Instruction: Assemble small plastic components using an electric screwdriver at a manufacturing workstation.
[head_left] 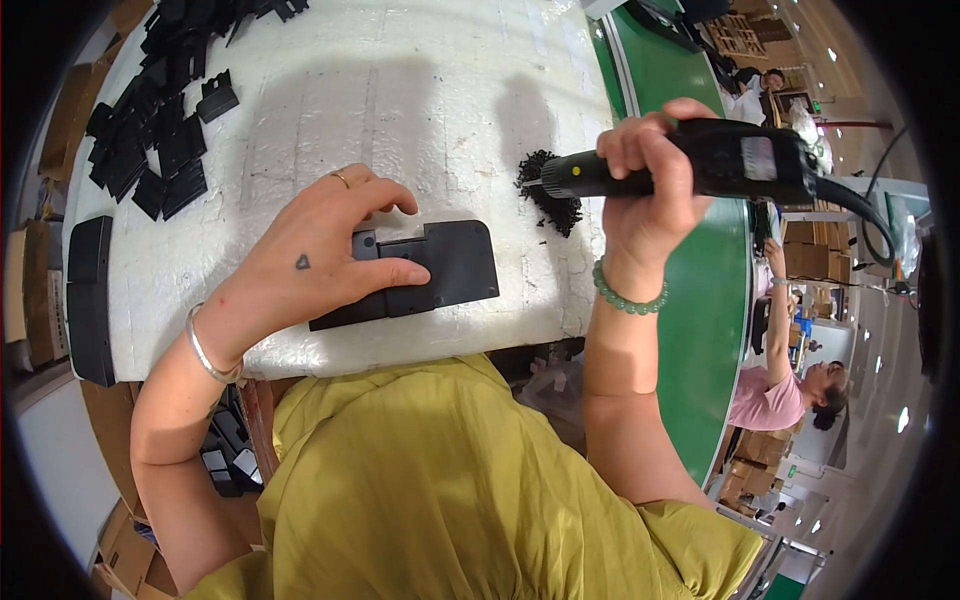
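Black plastic, flat and rectangular: the panel (430, 272) lies near the front edge of the white worktop (400, 90), pressed down by the left hand (325, 245), fingers spread. The right hand (650, 180) is wrapped tight around a black electric screwdriver (700, 162) (held level), its tip beside a heap of black screws (550, 195).

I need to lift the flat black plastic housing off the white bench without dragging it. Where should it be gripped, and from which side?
Probably by its long edges, from above. The black plastic housing lies flat, so only its thin rim offers purchase. The left hand covers its left end, thumb on the near edge; the right end is bare. The right hand grips the electric screwdriver.
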